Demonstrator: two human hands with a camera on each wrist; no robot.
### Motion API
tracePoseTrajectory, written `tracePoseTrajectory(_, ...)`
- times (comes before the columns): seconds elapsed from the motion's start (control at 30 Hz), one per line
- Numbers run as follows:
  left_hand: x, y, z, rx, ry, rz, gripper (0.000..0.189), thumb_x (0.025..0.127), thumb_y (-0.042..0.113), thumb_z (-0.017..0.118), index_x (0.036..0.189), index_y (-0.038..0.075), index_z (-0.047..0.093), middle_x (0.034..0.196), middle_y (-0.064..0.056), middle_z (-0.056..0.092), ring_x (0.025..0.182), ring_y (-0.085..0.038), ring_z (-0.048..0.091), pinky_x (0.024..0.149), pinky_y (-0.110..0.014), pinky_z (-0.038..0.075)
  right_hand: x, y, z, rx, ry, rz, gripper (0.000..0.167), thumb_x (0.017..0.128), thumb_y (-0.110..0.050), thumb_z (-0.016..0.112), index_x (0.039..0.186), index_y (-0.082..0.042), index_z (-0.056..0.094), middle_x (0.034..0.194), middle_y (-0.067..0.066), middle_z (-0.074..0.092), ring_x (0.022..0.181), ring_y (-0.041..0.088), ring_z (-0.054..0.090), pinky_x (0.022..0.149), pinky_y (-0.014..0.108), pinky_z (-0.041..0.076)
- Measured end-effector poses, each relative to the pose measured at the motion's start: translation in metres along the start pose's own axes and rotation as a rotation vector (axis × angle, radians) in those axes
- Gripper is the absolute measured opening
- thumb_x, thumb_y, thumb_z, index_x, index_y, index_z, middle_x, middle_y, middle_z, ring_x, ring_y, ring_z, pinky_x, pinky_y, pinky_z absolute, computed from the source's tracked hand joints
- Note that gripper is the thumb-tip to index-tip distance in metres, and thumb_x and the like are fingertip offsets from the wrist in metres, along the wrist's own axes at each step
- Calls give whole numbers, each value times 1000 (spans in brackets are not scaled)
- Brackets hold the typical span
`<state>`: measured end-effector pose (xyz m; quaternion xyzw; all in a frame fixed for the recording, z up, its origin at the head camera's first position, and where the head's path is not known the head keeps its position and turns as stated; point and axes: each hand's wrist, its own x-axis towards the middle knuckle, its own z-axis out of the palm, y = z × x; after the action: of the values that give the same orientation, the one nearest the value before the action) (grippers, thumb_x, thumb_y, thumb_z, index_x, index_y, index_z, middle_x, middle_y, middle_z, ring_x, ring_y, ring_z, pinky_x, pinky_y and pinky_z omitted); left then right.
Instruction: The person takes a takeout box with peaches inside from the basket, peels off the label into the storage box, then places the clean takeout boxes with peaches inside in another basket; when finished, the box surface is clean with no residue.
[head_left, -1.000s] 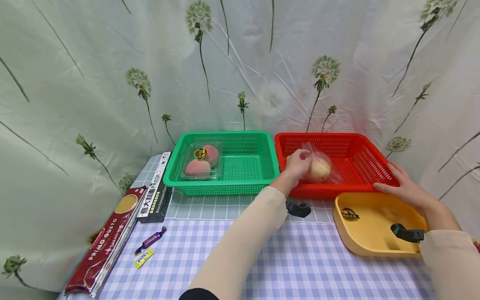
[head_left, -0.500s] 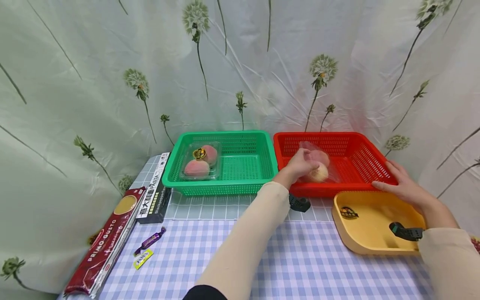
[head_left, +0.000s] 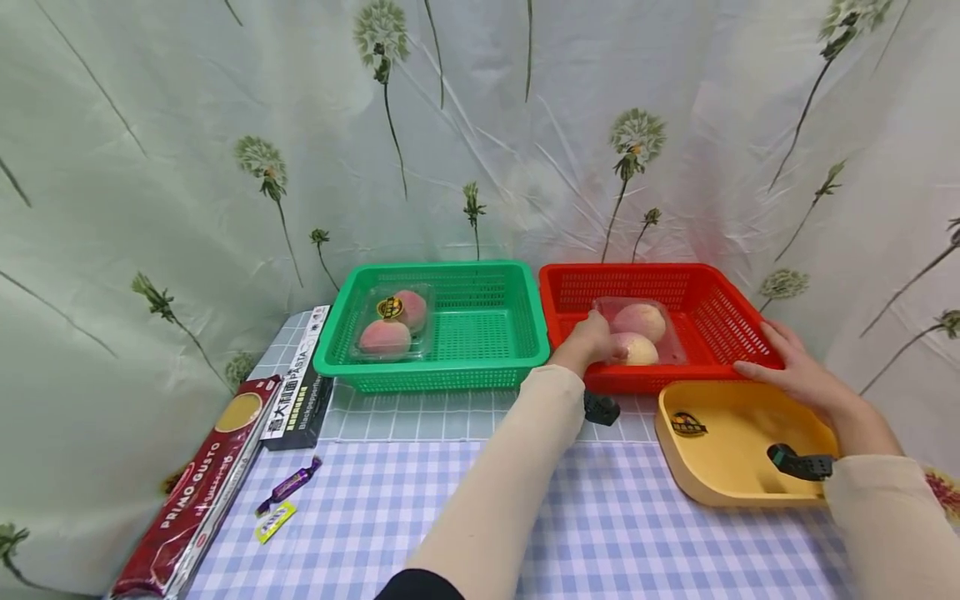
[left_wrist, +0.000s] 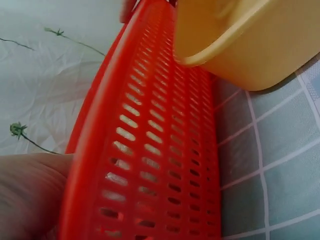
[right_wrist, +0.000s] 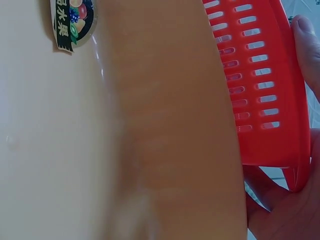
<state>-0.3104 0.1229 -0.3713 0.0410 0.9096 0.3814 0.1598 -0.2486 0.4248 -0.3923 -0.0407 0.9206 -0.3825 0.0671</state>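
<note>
In the head view, a clear plastic box of peaches (head_left: pixel 639 323) lies in the red basket (head_left: pixel 701 377) at its left side. My left hand (head_left: pixel 595 340) reaches over the basket's front rim and grips the box's left end; its fingertips are partly hidden. The left wrist view shows that hand (left_wrist: pixel 32 192) behind the red rim, its fingers out of sight. At the basket's right front corner, my right hand (head_left: pixel 806 379) grips the rim. In the right wrist view, its thumb (right_wrist: pixel 306 37) and fingers spread around that corner.
A green basket (head_left: pixel 431 367) with another box of peaches (head_left: pixel 392 325) stands left of the red one. In front of the red basket sits a yellow tray (head_left: pixel 742 433). Pasta packs (head_left: pixel 202 492) and small wrapped candies (head_left: pixel 288 485) lie at the left.
The box of peaches in my left hand has tipped from a slant to lying flat in the red basket, and that hand has lowered with it. The right hand keeps its hold on the corner.
</note>
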Motion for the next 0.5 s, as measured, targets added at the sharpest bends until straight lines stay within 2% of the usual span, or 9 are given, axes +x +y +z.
tracePoseTrajectory(0.13,0,0,4,114,-4,35,71,89,35,74,150,19,43,130,-1,65,100,-17,58,99,-31,54,0,0,1,-7,-4,7,96,100,-39,55,156,-4,-14,160,28,-28,141,64,-11,103,82,12)
tracePoseTrajectory(0.3,3,1,6,269,-59,137,59,91,41,69,146,31,51,139,4,61,119,-15,55,108,-34,47,1,0,0,-22,11,22,96,100,-40,54,156,-3,-14,160,29,-27,140,65,-6,104,81,15)
tracePoseTrajectory(0.4,5,1,7,302,-75,163,61,90,41,70,147,39,49,142,5,58,126,-16,49,109,-36,46,1,0,-1,-28,15,24,96,100,-41,55,156,-4,-14,160,29,-27,139,65,-4,104,81,17)
tracePoseTrajectory(0.5,6,2,8,301,-26,211,59,91,38,70,147,39,49,141,6,57,125,-15,49,107,-36,48,0,0,-1,-33,18,30,96,100,-41,55,157,-4,-13,160,29,-27,140,65,-5,104,81,17)
